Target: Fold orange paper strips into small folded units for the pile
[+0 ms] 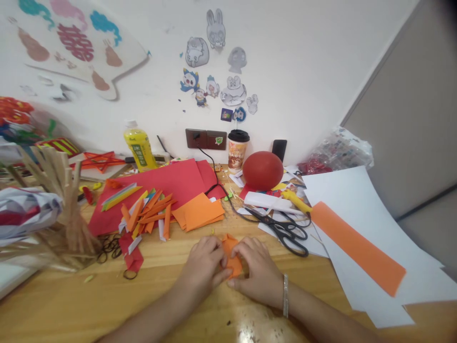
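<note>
Both my hands meet on a small piece of folded orange paper point(231, 256) lying on the wooden table point(164, 295). My left hand point(205, 264) has its fingers curled and pressed on the paper's left side. On the paper's right side my right hand point(257, 271), with a silver bracelet on the wrist, pinches and presses it. Most of the paper is hidden under my fingers.
Black scissors point(283, 228) lie just right of my hands. A pile of folded orange strips point(150, 212), orange squares point(200, 212) and red sheets point(171, 183) are behind. White sheets with an orange strip point(357, 247) are at right. A red balloon point(263, 170), cup point(237, 150), yellow bottle point(138, 145) stand at the wall.
</note>
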Motion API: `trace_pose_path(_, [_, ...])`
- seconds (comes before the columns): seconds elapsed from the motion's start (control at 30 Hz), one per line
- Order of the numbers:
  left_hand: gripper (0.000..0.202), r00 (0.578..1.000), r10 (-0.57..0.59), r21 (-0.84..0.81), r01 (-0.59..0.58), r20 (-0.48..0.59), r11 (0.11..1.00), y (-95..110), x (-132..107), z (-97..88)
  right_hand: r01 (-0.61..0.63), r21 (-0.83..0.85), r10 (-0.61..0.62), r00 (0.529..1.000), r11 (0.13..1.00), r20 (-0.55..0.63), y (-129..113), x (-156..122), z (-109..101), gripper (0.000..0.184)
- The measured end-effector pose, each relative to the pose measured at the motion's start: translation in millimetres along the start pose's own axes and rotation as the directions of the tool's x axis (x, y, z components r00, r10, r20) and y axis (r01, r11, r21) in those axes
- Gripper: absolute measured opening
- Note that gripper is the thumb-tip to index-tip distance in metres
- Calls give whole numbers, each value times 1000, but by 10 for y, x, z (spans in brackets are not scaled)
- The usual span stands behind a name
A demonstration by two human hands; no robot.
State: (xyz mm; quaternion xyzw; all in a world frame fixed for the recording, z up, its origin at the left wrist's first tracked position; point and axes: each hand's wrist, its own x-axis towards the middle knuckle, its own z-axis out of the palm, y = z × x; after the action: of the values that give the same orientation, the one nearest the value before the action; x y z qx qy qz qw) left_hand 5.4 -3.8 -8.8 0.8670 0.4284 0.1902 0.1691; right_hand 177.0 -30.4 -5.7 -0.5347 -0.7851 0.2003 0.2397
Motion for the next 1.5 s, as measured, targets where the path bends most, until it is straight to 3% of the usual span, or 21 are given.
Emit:
trace_pose_path(0.13, [20,996,85,-87,-83,18,993,-116,23,-65,4,-7,-4,999,1000,54,9,32,-28,33])
trace_pose_path(0.3, [5,978,202,-74,-206,-57,976,-264,-11,-135,65,58,-71,990,996,120,106,73,-89,39])
trace_pose_path(0.43, [18,908,413,5,-414,-69,910,-346,-16,-185,217,194,-251,951,957,178,253,121,-207,35])
trace_pose_path(0.53, [22,871,490,77,-486,-41,870,-364,-26,-230,323,179,-354,918,929,182,338,157,-315,29])
trace_pose_path(0.7, [27,910,412,123,-404,-42,906,-420,-122,-215,422,-40,-415,903,906,113,340,151,-395,12])
trace_pose_path(0.83, [32,929,364,154,-351,-70,924,-418,-162,-170,478,-241,-480,876,844,57,292,132,-377,17])
trace_pose_path(0.97, [23,947,304,80,-297,-102,951,-304,-123,-179,505,-349,-520,852,789,56,276,140,-342,17])
trace_pose_path(1.1, [21,952,264,7,-267,-156,964,-233,-85,-185,491,-347,-521,854,799,10,292,144,-269,20])
trace_pose_path(1.23, [21,951,251,-20,-259,-181,966,-228,-62,-166,380,-260,-405,913,888,-49,281,130,-217,11])
trace_pose_path(1.5, [21,987,85,28,-82,-135,996,-150,-4,-193,201,-138,-213,974,970,-79,191,139,-162,8])
